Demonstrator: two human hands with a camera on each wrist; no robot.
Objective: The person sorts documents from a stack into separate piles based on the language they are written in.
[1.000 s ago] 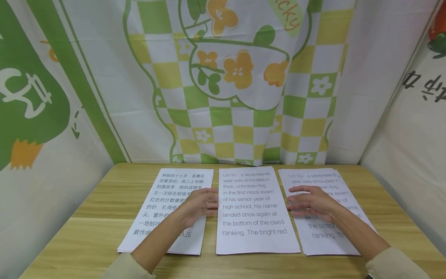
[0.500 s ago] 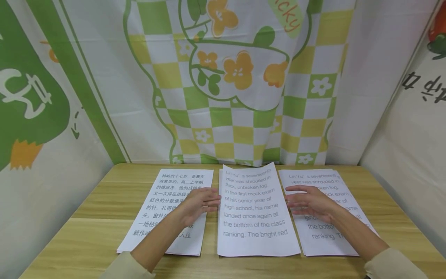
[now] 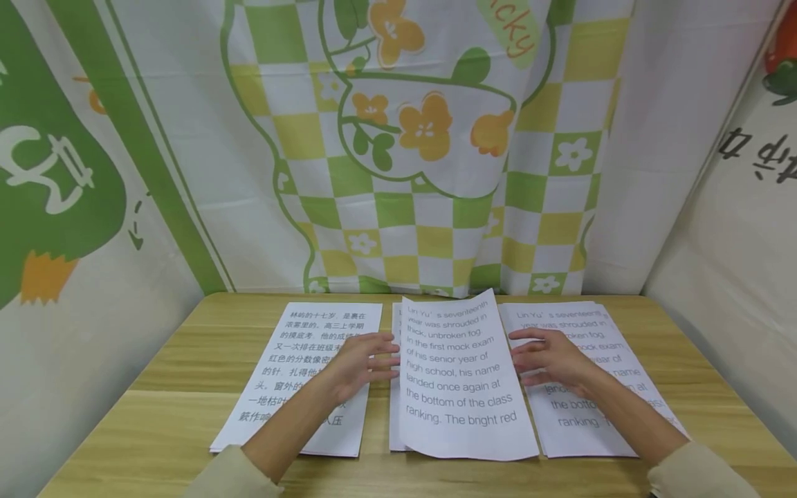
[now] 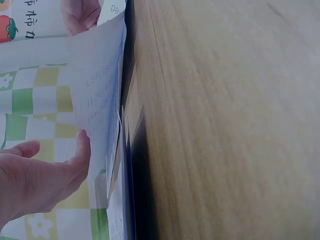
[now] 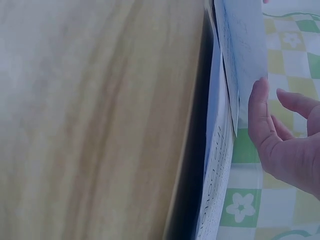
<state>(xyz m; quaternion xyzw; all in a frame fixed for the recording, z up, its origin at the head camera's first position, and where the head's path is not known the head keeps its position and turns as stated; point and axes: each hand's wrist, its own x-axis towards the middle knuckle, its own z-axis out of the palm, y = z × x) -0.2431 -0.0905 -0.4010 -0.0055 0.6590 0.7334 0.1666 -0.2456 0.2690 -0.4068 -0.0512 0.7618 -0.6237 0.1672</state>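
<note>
A printed sheet of paper (image 3: 457, 377) with English text bows upward between my two hands, its far corners raised. Beneath it, the middle stack of paper (image 3: 395, 422) shows along the left side. My left hand (image 3: 353, 366) is at the sheet's left edge, fingers extended, above a stack with Chinese text (image 3: 299, 360). At the opposite edge is my right hand (image 3: 551, 360), fingers extended over another English-text stack (image 3: 585, 415). Both wrist views show the left thumb (image 4: 27, 148) and right thumb (image 5: 295, 101) apart from the sheet. Exact fingertip contact is hard to see.
The stacks lie side by side on a wood-grain table (image 3: 149, 415). A green-and-yellow checked curtain (image 3: 411, 228) hangs behind the table's far edge. Printed fabric walls (image 3: 735, 277) stand at both sides.
The middle sheet has gone from lying flat to bowed, and has shifted slightly right, uncovering the stack's left side. My left hand has moved a little right, my right hand slightly left.
</note>
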